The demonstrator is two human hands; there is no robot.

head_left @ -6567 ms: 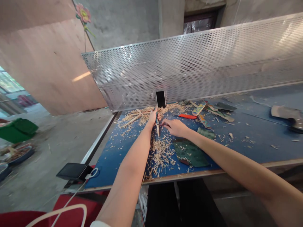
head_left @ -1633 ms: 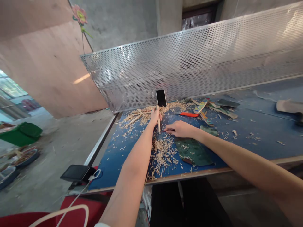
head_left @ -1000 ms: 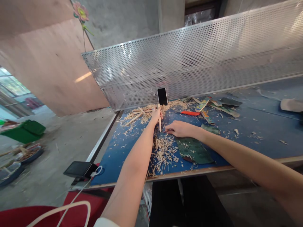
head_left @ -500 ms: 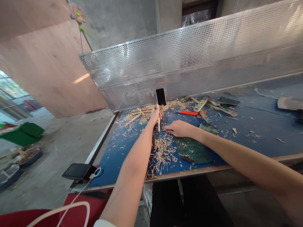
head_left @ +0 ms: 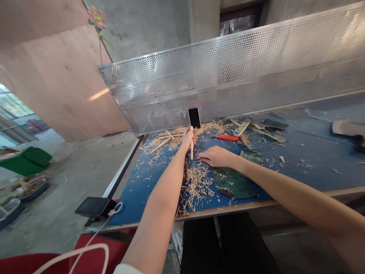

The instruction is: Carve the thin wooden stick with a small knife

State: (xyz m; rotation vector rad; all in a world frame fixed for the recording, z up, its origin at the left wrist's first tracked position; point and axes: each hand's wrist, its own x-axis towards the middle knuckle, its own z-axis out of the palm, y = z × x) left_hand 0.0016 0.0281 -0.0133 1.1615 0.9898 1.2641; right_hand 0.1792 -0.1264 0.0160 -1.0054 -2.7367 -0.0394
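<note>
My left hand (head_left: 187,139) is closed around a pale wooden stick (head_left: 192,149), which points down toward me over the blue table (head_left: 148,179). My right hand (head_left: 217,156) lies just right of the stick's lower end, fingers closed on a small dark-handled knife (head_left: 199,158) whose tip shows at the fingertips. A heap of wood shavings (head_left: 195,184) lies below both hands. A green patterned sheet (head_left: 232,182) rests under my right forearm.
A phone (head_left: 194,117) leans upright against the perforated metal screen (head_left: 228,72) behind my hands. An orange-handled tool (head_left: 227,137), coloured strips and wood slats lie at the back. A tablet with a white cable (head_left: 92,207) sits left of the table's edge.
Both hands have stayed in almost the same spot; my right hand has shifted slightly along the stick's lower end. The view wobbles a little.
</note>
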